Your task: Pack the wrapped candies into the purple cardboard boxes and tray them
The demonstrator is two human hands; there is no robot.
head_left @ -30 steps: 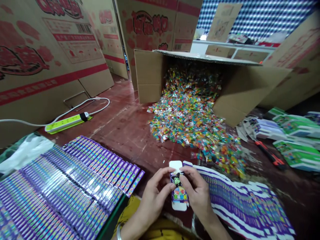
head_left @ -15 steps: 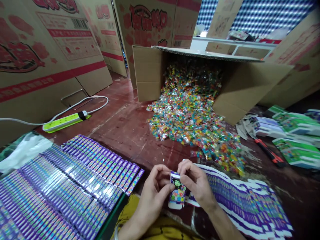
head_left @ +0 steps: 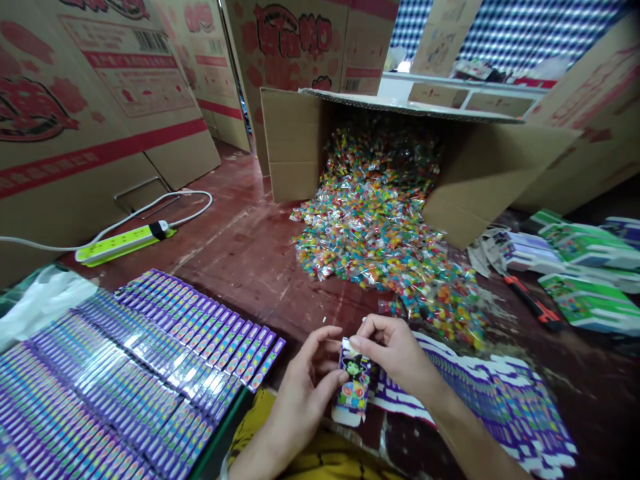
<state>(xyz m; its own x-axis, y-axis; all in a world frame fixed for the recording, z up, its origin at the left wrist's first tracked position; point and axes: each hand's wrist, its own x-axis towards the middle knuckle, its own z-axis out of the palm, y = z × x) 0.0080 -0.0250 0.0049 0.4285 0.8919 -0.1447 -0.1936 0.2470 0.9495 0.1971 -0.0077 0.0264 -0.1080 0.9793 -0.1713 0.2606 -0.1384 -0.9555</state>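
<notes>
A small purple candy box [head_left: 354,383] with a green-faced cartoon figure stands tilted in front of me, its white bottom flap hanging open. My left hand [head_left: 313,387] is closed on its left side, thumb across the printed front. At the top end, my right hand [head_left: 387,347] pinches the upper flap between thumb and fingers. Beneath and beyond the right forearm lies a fanned row of flat purple cartons [head_left: 495,400] with white flaps. To the left, filled purple boxes [head_left: 150,360] stand in tight rows in a green-edged tray.
Small clear packets of colourful candies [head_left: 375,227] spill from a cardboard box [head_left: 293,143] lying on its side. A power strip [head_left: 123,245] with a white cable lies at left. An orange-black cutter [head_left: 535,303] and green cartons [head_left: 590,303] are at right.
My right hand has shifted at the top of the box, and its thumb now presses on the upper flap. The box has tilted slightly, showing more of its bottom flap.
</notes>
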